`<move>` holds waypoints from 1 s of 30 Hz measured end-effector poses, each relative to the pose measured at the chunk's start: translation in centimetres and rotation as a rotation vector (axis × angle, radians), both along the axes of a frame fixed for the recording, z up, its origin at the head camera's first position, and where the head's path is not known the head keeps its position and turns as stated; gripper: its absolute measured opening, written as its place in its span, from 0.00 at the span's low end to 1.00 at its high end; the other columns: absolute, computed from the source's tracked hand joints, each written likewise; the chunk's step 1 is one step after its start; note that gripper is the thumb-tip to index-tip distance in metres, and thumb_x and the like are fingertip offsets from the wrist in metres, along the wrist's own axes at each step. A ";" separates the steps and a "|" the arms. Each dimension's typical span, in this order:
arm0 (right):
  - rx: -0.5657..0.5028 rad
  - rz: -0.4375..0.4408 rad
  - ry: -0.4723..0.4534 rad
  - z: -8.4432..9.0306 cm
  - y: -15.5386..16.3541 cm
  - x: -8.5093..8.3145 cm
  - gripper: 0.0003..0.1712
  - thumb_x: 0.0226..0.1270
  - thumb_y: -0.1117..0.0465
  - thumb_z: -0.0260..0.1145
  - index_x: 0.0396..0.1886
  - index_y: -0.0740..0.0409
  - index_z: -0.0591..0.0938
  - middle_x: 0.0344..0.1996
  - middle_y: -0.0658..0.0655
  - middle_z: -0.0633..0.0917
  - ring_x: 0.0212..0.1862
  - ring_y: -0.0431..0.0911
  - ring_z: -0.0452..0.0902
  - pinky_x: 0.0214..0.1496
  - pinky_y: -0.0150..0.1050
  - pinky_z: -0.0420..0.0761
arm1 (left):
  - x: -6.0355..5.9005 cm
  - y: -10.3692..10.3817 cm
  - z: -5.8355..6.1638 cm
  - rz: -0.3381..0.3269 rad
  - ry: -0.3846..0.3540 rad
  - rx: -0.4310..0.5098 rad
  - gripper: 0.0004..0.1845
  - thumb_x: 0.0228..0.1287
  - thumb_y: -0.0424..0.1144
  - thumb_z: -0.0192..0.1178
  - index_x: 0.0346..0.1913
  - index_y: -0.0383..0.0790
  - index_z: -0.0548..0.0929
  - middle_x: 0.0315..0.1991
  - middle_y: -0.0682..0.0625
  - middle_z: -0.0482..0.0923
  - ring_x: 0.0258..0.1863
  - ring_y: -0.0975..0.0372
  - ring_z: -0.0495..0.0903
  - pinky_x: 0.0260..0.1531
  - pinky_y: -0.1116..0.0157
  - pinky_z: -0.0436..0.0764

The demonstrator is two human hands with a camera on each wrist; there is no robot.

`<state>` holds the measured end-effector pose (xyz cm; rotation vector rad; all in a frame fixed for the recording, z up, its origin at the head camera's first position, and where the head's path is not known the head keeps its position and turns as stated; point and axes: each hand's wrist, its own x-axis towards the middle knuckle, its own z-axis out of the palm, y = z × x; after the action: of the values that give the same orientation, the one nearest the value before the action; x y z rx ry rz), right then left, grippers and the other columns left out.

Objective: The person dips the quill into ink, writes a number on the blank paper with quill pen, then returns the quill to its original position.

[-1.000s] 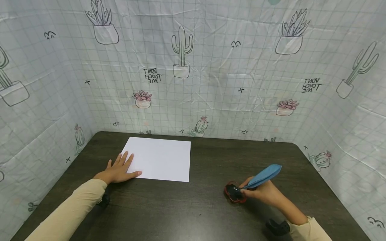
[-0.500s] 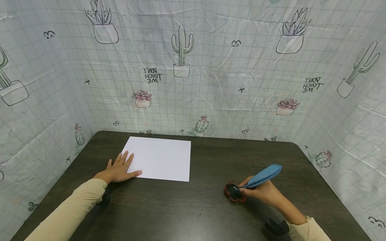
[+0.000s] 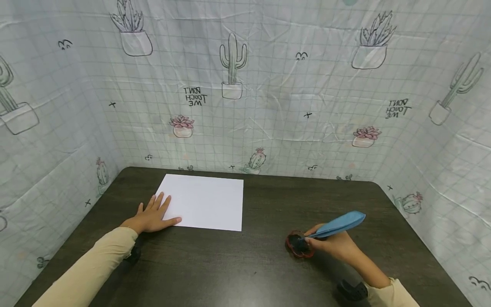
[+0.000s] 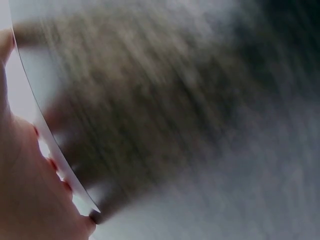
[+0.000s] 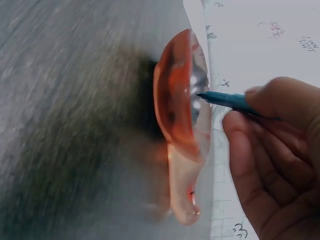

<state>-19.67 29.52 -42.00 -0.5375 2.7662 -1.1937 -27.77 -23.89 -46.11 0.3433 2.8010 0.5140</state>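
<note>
My left hand [image 3: 151, 217] lies flat with fingers spread on the left edge of a blank white sheet of paper [image 3: 209, 202]. The left wrist view shows this hand [image 4: 30, 175] at the paper's edge. Between thumb and fingers, my right hand [image 3: 333, 245] pinches a blue feather quill [image 3: 341, 224] near its lower end. Its vane slants up to the right. In the right wrist view the dark tip of the quill [image 5: 225, 99] is at the top of a small see-through orange dish [image 5: 177, 95]. From the head view, the wavy-rimmed dish [image 3: 295, 251] looks dark inside.
Both hands work over a dark wood table [image 3: 230, 268] with rounded far corners. A white cloth curtain [image 3: 276, 119] printed with cacti surrounds it at the back and sides. Dark wrist devices show under each forearm, such as the right wrist device [image 3: 352, 291].
The quill has tilted lower, its feathered end swinging slightly to the right, while its tip stays over the dish. My left hand and the paper have not moved.
</note>
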 end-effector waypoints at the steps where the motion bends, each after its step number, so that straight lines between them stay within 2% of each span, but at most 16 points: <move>1: -0.007 -0.022 -0.010 0.1 -0.1 0.0 0.13 0.63 0.56 0.68 0.42 0.60 0.86 0.35 0.55 0.87 0.35 0.38 0.82 0.34 0.35 0.80 | 0.1 0.1 0.2 0.000 -0.004 0.004 0.57 0.59 0.74 0.46 0.76 0.35 0.41 0.75 0.32 0.29 0.73 0.37 0.28 0.60 0.31 0.27; 6: -0.085 -0.117 -0.052 0.6 -1.3 -0.4 0.19 0.64 0.55 0.68 0.46 0.66 0.84 0.32 0.59 0.87 0.31 0.46 0.84 0.31 0.38 0.81 | 0.2 0.5 0.8 0.003 -0.010 -0.022 0.55 0.62 0.71 0.47 0.76 0.34 0.41 0.75 0.31 0.30 0.72 0.36 0.30 0.60 0.31 0.30; 8: -0.106 -0.147 -0.054 0.9 -1.9 -0.8 0.20 0.64 0.54 0.68 0.47 0.65 0.84 0.32 0.59 0.86 0.28 0.45 0.81 0.28 0.38 0.80 | 0.2 0.6 0.8 0.006 -0.012 -0.035 0.55 0.62 0.71 0.47 0.76 0.34 0.42 0.75 0.31 0.30 0.72 0.36 0.30 0.61 0.31 0.31; 11: -0.130 -0.157 -0.055 1.2 -3.0 -1.5 0.20 0.64 0.53 0.68 0.48 0.64 0.84 0.26 0.62 0.83 0.21 0.42 0.74 0.23 0.37 0.76 | 0.1 0.6 0.7 0.008 -0.010 -0.043 0.55 0.62 0.71 0.47 0.76 0.34 0.42 0.75 0.31 0.30 0.72 0.36 0.30 0.61 0.31 0.31; 13: -0.089 -0.151 -0.012 1.3 -3.8 -2.2 0.19 0.64 0.52 0.68 0.47 0.61 0.85 0.26 0.60 0.83 0.21 0.39 0.70 0.21 0.35 0.71 | 0.1 0.6 0.7 0.010 -0.012 -0.043 0.55 0.62 0.71 0.47 0.76 0.34 0.42 0.75 0.31 0.30 0.72 0.36 0.30 0.61 0.31 0.31; 15: -0.082 -0.137 0.011 1.4 -4.6 -2.8 0.17 0.65 0.52 0.67 0.47 0.58 0.85 0.29 0.59 0.84 0.25 0.38 0.73 0.25 0.35 0.72 | 0.1 0.5 0.7 0.010 -0.016 -0.042 0.55 0.62 0.71 0.47 0.76 0.34 0.42 0.75 0.31 0.30 0.72 0.36 0.30 0.61 0.31 0.31; 17: -0.112 -0.131 0.001 1.6 -5.4 -3.5 0.18 0.64 0.51 0.67 0.48 0.56 0.85 0.37 0.58 0.86 0.33 0.40 0.79 0.33 0.36 0.78 | 0.1 0.5 0.7 0.011 -0.017 -0.037 0.55 0.62 0.71 0.47 0.76 0.34 0.41 0.75 0.31 0.30 0.72 0.36 0.30 0.61 0.31 0.30; 19: -0.201 -0.123 -0.046 2.0 -6.5 -4.3 0.20 0.64 0.51 0.67 0.51 0.57 0.84 0.45 0.59 0.85 0.44 0.47 0.82 0.46 0.44 0.81 | 0.1 0.4 0.6 0.012 -0.014 -0.036 0.55 0.62 0.71 0.47 0.76 0.34 0.42 0.75 0.31 0.30 0.72 0.36 0.30 0.60 0.31 0.30; 22: -0.321 -0.124 -0.122 2.8 -8.2 -5.6 0.23 0.65 0.52 0.67 0.55 0.61 0.81 0.48 0.61 0.85 0.50 0.53 0.82 0.55 0.52 0.78 | 0.0 0.4 0.6 0.012 -0.007 -0.037 0.55 0.62 0.71 0.47 0.76 0.34 0.41 0.75 0.31 0.30 0.72 0.36 0.30 0.61 0.31 0.31; 24: -0.369 -0.119 -0.145 3.3 -9.5 -6.4 0.23 0.66 0.55 0.66 0.56 0.63 0.79 0.47 0.61 0.85 0.50 0.53 0.82 0.56 0.52 0.77 | 0.0 0.4 0.6 0.013 -0.007 -0.037 0.55 0.61 0.72 0.47 0.76 0.34 0.41 0.75 0.32 0.30 0.72 0.36 0.30 0.61 0.30 0.31; 27: -0.438 -0.095 -0.142 3.6 -11.3 -7.6 0.22 0.66 0.61 0.65 0.56 0.68 0.79 0.44 0.60 0.86 0.47 0.47 0.84 0.53 0.45 0.80 | 0.1 0.5 0.6 0.013 -0.009 -0.036 0.55 0.62 0.71 0.47 0.76 0.34 0.42 0.75 0.31 0.30 0.72 0.36 0.30 0.60 0.30 0.31; 30: -0.504 -0.068 -0.150 3.7 -13.0 -8.6 0.20 0.66 0.66 0.64 0.55 0.71 0.78 0.43 0.64 0.86 0.45 0.49 0.84 0.52 0.43 0.80 | 0.1 0.5 0.6 0.016 -0.008 -0.034 0.55 0.62 0.71 0.48 0.76 0.34 0.42 0.75 0.31 0.31 0.72 0.36 0.30 0.60 0.30 0.31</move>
<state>-28.24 16.52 -38.25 -0.3658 2.3683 -1.8750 -27.69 -23.43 -45.51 0.3105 2.8032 0.4697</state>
